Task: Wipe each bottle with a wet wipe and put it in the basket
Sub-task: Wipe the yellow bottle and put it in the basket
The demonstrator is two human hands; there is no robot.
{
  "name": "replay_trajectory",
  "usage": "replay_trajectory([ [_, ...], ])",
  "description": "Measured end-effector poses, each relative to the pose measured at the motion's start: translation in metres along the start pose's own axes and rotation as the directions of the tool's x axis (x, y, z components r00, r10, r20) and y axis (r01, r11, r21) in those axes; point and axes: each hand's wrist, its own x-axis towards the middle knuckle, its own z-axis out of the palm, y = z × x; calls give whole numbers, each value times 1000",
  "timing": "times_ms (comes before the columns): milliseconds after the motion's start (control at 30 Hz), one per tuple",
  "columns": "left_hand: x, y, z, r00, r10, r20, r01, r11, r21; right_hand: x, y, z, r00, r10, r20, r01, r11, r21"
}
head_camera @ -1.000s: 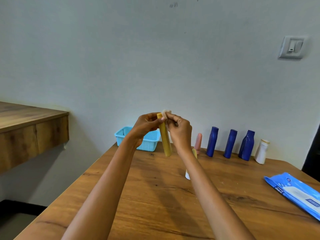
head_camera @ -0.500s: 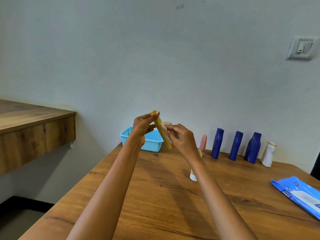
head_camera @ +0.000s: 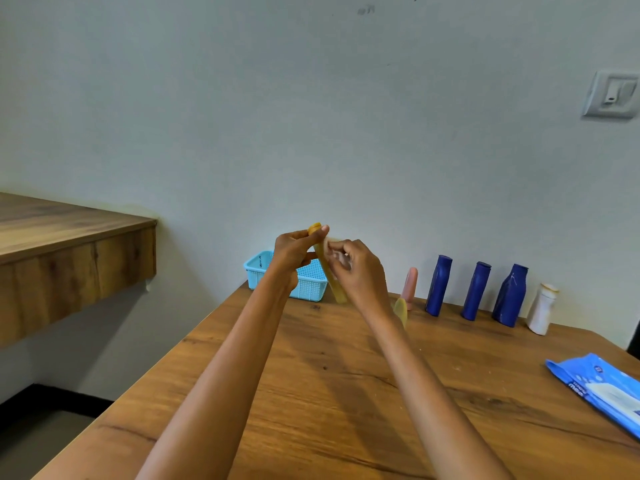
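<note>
Pale grey-blue wall fills the background, with a white light switch (head_camera: 612, 95) at the upper right and a wooden shelf (head_camera: 69, 244) jutting out on the left. Below it runs a brown wood-grain counter (head_camera: 346, 393), over which both bare arms reach forward.

Raised above the counter, the left hand (head_camera: 294, 252) pinches the top end of a slim yellow plastic bottle (head_camera: 334, 284), thumb and fingers curled round it. The bottle hangs tilted, its lower end pointing down toward the right, in front of a light blue perforated plastic basket (head_camera: 258, 270) that sits at the back of the counter against the wall. The right hand (head_camera: 360, 271) curls round the bottle's upper middle, pressing a crumpled whitish wet wipe (head_camera: 330, 251) against it.

Along the wall to the right stand more bottles — a small pink one (head_camera: 410, 287), two tall dark blue ones (head_camera: 438, 285) (head_camera: 476, 291), a broader dark blue one (head_camera: 510, 296) and a white one (head_camera: 542, 308). A pale yellow bottle (head_camera: 401, 310) stands partly hidden behind the right wrist. A blue pack of wet wipes (head_camera: 599, 388) lies flat at the counter's right edge.
</note>
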Motion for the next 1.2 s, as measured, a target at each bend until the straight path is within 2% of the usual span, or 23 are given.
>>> replay_trajectory([
  [133, 2, 0, -7, 995, 3, -102, -14, 995, -102, -5, 11, -1, 996, 67, 61, -66, 998, -8],
  [267, 5, 0, -12, 993, 3, -119, -19, 992, -127, -4, 16, -6, 961, 205, 187, -204, 979, -21],
  [333, 8, 1, -16, 997, -14, -72, 6, 993, -117, -1, 18, -8, 928, 293, 230, -288, 956, -55],
  [467, 12, -1, -18, 991, -29, 127, 31, 999, -16, 2, 18, -8, 880, 405, 248, -411, 911, -30],
  [567, 11, -2, -15, 963, -18, 268, 7, 999, 44, 2, 11, -6, 881, 436, 183, -458, 884, 96],
  [667, 8, 0, -11, 946, -7, 323, -4, 999, 35, 5, -3, -12, 901, 429, 71, -430, 856, 288],
  [733, 6, 1, -7, 945, -4, 326, -13, 999, 51, 8, -12, -15, 926, 374, 49, -368, 866, 338],
  [833, 6, -1, -6, 958, 15, 287, -18, 1000, 10, 9, -18, -18, 956, 281, 85, -293, 910, 292],
  [967, 10, -1, -10, 984, 29, 175, -15, 997, -81, 7, -5, -23, 945, 255, 205, -305, 912, 273],
  [1100, 12, -5, -14, 997, 6, 75, 4, 991, -131, 3, 15, -22, 883, 290, 369, -307, 952, -14],
  [1200, 13, -7, -16, 998, -10, 59, 18, 991, -133, 2, 23, -21, 870, 322, 373, -301, 947, -114],
])
